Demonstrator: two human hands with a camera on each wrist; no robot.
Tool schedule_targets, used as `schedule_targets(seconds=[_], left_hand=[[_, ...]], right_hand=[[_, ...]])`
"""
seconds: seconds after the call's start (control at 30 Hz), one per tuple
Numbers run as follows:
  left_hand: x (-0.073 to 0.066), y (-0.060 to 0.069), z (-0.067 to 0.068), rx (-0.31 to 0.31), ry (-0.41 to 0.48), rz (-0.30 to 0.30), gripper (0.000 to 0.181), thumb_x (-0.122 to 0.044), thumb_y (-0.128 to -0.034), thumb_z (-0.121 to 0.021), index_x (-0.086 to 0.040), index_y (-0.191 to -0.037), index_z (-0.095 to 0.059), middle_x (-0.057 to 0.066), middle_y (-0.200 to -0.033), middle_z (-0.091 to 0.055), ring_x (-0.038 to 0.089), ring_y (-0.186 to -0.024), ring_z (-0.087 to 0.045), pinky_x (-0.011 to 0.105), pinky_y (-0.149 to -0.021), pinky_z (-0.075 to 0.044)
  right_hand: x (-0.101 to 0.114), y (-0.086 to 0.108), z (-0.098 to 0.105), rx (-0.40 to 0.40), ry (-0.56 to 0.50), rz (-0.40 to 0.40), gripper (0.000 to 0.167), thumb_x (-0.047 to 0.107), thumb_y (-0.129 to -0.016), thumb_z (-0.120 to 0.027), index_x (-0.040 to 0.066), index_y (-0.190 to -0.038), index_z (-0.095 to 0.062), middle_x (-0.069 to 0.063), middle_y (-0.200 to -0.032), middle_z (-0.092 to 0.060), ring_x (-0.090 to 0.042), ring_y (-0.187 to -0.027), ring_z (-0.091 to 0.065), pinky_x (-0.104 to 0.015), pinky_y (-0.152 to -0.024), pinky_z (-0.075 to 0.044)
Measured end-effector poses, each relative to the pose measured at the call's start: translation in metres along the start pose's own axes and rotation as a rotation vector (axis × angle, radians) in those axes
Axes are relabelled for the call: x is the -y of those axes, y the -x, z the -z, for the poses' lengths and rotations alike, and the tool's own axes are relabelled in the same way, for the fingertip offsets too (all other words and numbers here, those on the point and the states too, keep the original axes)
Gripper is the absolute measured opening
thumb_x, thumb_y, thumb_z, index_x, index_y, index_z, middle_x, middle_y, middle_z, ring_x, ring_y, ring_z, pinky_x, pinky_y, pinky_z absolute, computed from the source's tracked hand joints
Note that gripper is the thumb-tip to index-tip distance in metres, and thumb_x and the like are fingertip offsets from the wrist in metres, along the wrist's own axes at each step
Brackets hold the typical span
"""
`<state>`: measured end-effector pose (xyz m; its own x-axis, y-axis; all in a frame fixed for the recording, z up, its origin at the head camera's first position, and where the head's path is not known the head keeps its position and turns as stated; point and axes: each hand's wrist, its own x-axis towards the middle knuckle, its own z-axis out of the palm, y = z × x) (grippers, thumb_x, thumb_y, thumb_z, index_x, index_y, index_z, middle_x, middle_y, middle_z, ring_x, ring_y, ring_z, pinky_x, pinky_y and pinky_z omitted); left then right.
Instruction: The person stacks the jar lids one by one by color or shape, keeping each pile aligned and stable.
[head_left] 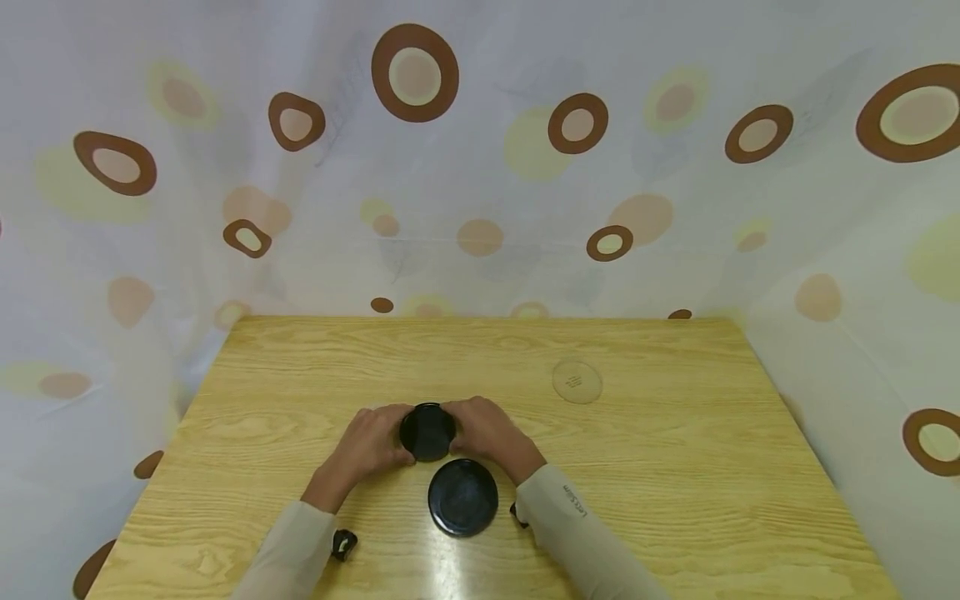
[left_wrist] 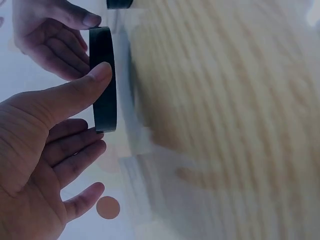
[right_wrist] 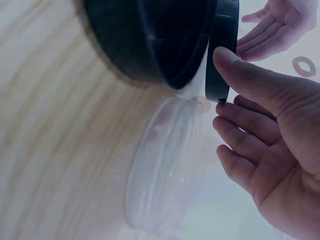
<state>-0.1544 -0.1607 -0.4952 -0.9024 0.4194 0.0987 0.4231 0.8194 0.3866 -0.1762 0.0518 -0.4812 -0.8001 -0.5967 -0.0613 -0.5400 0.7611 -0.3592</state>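
Note:
A black round lid [head_left: 427, 432] is held level above the table between both hands. My left hand [head_left: 372, 442] grips its left rim, the thumb [left_wrist: 102, 72] on the near edge and the fingers round the far side. On the opposite rim, my right hand [head_left: 483, 429] grips in the same way, as the right wrist view also shows, with the thumb on the lid's [right_wrist: 222, 52] edge. Close in front of the hands, a black round bowl-like container [head_left: 462, 497] stands on the table. What lies directly beneath the held lid is hidden in the head view.
A clear round container [head_left: 577, 382] with small print stands farther back to the right on the wooden table [head_left: 675, 458]. Patterned white sheeting [head_left: 480, 167] rises behind the table and along both sides. Black wrist gear [head_left: 344, 544] shows beside the left sleeve.

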Motion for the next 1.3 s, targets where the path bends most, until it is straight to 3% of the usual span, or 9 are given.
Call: schedule_targets(seconds=[0.27,0.43,0.63,0.87,1.1,1.3], left_hand=[[-0.007,-0.001,0.012,-0.009,0.032,-0.006,0.07,-0.024,-0.0626,-0.089,-0.007,-0.124,-0.06,0.009,-0.124,-0.064,0.028,-0.116,-0.06,0.049,-0.101,-0.044],[-0.011,0.0,0.016,-0.03,0.036,-0.016,0.071,-0.023,-0.0624,-0.088,-0.008,-0.125,-0.06,0.009,-0.125,-0.064,0.028,-0.116,-0.06,0.05,-0.099,-0.045],[-0.015,0.0,0.016,-0.066,0.076,-0.058,0.069,-0.022,-0.06,-0.09,-0.01,-0.123,-0.062,0.006,-0.122,-0.066,0.026,-0.113,-0.062,0.046,-0.097,-0.048],[-0.021,0.001,0.016,-0.048,0.109,-0.053,0.069,-0.021,-0.0624,-0.089,-0.011,-0.124,-0.061,0.006,-0.124,-0.065,0.026,-0.115,-0.061,0.047,-0.099,-0.046],[-0.025,0.002,0.016,-0.061,0.104,-0.129,0.07,-0.024,-0.0614,-0.089,-0.008,-0.124,-0.061,0.008,-0.121,-0.066,0.025,-0.112,-0.063,0.045,-0.093,-0.051],[-0.031,0.007,0.017,-0.026,0.173,-0.137,0.069,-0.028,-0.0635,-0.087,-0.01,-0.125,-0.061,0.006,-0.122,-0.066,0.025,-0.113,-0.062,0.044,-0.094,-0.051]], right_hand=[[0.004,0.007,0.013,0.007,0.003,-0.025,0.064,0.022,-0.075,-0.08,0.009,-0.133,-0.055,-0.006,-0.125,-0.064,-0.022,-0.11,-0.063,-0.033,-0.091,-0.053],[0.007,0.01,0.021,0.002,-0.033,-0.051,0.064,0.021,-0.076,-0.079,0.009,-0.134,-0.054,-0.006,-0.128,-0.062,-0.022,-0.113,-0.062,-0.035,-0.094,-0.051],[0.006,0.017,0.026,-0.031,-0.089,-0.029,0.06,0.016,-0.076,-0.079,0.008,-0.131,-0.056,-0.006,-0.126,-0.064,-0.022,-0.111,-0.063,-0.035,-0.093,-0.052],[0.003,0.025,0.03,-0.053,-0.119,-0.002,0.056,0.015,-0.078,-0.078,0.009,-0.129,-0.058,-0.007,-0.122,-0.066,-0.023,-0.108,-0.064,-0.038,-0.09,-0.053],[-0.001,0.035,0.033,-0.046,-0.193,0.007,0.057,0.014,-0.077,-0.079,0.005,-0.129,-0.058,-0.011,-0.121,-0.066,-0.027,-0.107,-0.064,-0.041,-0.089,-0.053],[-0.003,0.045,0.033,-0.028,-0.202,0.0,0.057,0.015,-0.077,-0.079,0.009,-0.13,-0.058,-0.007,-0.122,-0.066,-0.025,-0.11,-0.063,-0.04,-0.091,-0.052]])
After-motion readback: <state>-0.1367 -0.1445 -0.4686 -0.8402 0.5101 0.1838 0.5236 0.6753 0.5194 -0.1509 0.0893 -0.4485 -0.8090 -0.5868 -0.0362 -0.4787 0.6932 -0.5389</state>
